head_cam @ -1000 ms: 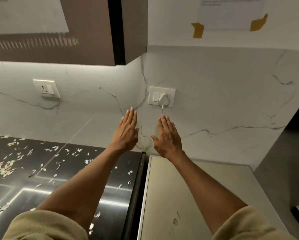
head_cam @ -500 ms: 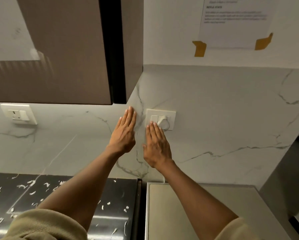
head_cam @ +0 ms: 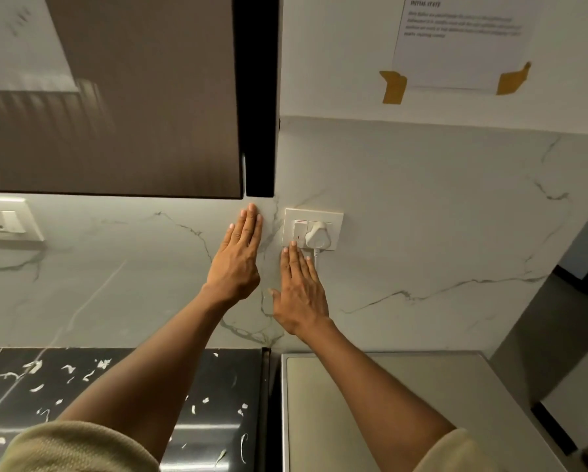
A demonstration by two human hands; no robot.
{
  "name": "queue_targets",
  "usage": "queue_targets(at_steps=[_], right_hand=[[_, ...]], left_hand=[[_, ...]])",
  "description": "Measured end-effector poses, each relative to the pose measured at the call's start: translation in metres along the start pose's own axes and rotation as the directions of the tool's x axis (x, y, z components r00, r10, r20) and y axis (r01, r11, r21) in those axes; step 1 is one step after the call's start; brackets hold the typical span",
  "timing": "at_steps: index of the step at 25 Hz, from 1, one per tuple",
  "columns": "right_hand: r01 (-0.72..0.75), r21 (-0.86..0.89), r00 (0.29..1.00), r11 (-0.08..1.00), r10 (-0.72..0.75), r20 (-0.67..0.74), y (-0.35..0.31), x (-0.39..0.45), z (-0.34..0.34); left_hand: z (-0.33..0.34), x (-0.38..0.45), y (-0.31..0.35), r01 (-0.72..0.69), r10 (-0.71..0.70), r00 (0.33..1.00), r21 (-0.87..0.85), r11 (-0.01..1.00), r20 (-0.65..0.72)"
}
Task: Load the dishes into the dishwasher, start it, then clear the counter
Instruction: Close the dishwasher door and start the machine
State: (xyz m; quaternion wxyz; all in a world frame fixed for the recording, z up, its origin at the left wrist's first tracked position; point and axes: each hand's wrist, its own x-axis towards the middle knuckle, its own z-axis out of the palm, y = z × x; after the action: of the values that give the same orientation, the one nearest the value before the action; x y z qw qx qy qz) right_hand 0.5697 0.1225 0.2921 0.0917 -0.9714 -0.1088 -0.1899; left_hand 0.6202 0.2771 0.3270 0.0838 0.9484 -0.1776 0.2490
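The left hand [head_cam: 235, 264] lies flat on the marble wall [head_cam: 422, 206], fingers straight and together. Just right of it, the right hand [head_cam: 301, 291] reaches up with straight fingers, fingertips [head_cam: 293, 246] touching the lower edge of the switch socket [head_cam: 312, 229], where a white plug [head_cam: 316, 236] sits above the dishwasher top [head_cam: 422, 403].

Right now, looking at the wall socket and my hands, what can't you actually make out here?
All in the head view:
- Taped paper: print too blurred to read, top cut by the frame edge.
- Switch on the socket plate: whether the right hand presses it is unclear.
- Cord below the plug: hidden behind the right hand.
- Second socket: cut by the left edge.
- Dishwasher front: out of frame.
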Motion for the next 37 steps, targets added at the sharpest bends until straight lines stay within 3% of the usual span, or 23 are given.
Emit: queue_targets(at_steps=[9, 15, 22, 28, 37], right_hand=[[-0.049, -0.005, 0.995, 0.999, 0.049, 0.081, 0.005, -0.08, -0.011], [-0.133, 0.016, 0.976, 0.991, 0.128, 0.177, 0.001, -0.193, 0.006], [-0.216, 0.043, 0.913, 0.975, 0.186, 0.364, -0.005, -0.36, 0.033], [-0.263, 0.057, 0.847, 0.963, 0.203, 0.491, -0.009, -0.494, 0.038], [-0.208, 0.095, 0.843, 0.974, 0.129, 0.522, -0.005, -0.606, 0.006]], left_hand=[[0.006, -0.054, 0.022, 0.01, -0.005, 0.988, -0.032, 0.999, 0.155], [0.029, -0.171, 0.075, 0.039, 0.022, 0.936, -0.167, 0.985, 0.351], [0.062, -0.311, 0.127, 0.017, 0.088, 0.848, -0.192, 0.981, 0.523], [0.053, -0.43, 0.193, 0.039, 0.129, 0.814, -0.275, 0.961, 0.567], [0.023, -0.568, 0.254, 0.144, 0.079, 0.753, -0.281, 0.949, 0.653]])
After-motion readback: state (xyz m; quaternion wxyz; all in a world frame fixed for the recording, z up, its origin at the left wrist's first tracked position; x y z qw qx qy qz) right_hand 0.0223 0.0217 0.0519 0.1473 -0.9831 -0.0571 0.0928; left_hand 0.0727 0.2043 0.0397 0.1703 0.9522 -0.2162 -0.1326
